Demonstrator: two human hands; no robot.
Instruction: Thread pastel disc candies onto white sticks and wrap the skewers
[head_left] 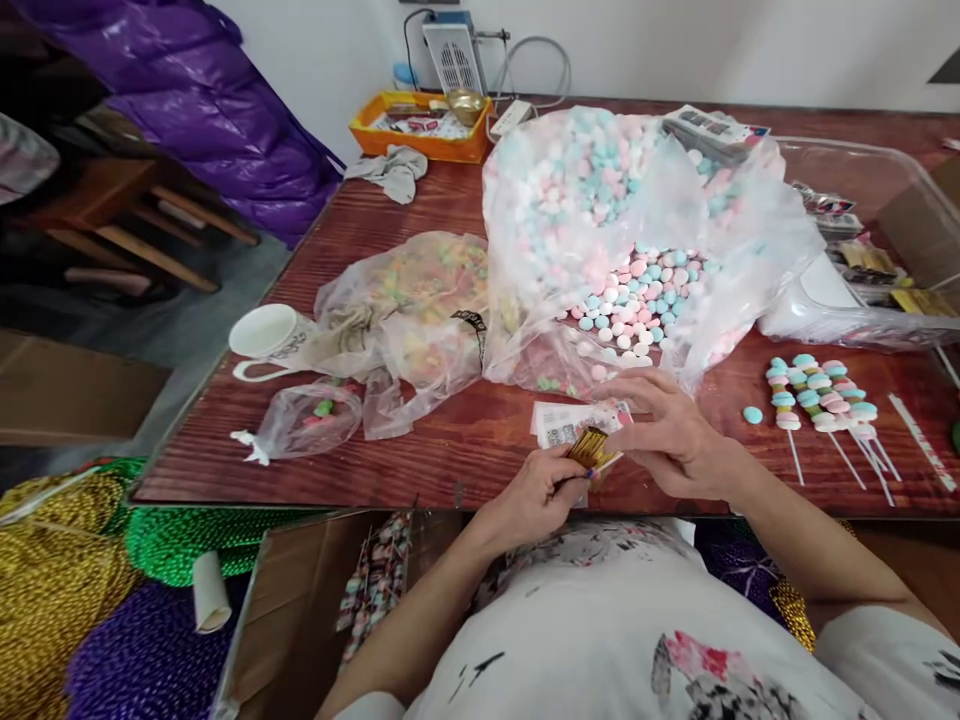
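Observation:
My left hand [536, 497] is closed on a small bundle of gold twist ties [590, 446] above the table's front edge. My right hand [671, 440] hovers just to the right of it, fingers spread and curved, with nothing visible between them. Its lower fingers come close to the bundle; whether they touch it I cannot tell. Printed clear wrappers [555, 418] lie behind the ties, partly covered. Farther right, several skewers of pink, white and blue candies [823, 395] rest on the table beside a loose blue candy [752, 414].
A big open plastic bag of candies [581, 200] fills the table's middle. Left of it are a tied bag [435, 275], a small bag [311, 420] and a white mug [264, 332]. A clear bin [862, 335] stands right, an orange tray [420, 143] at the back.

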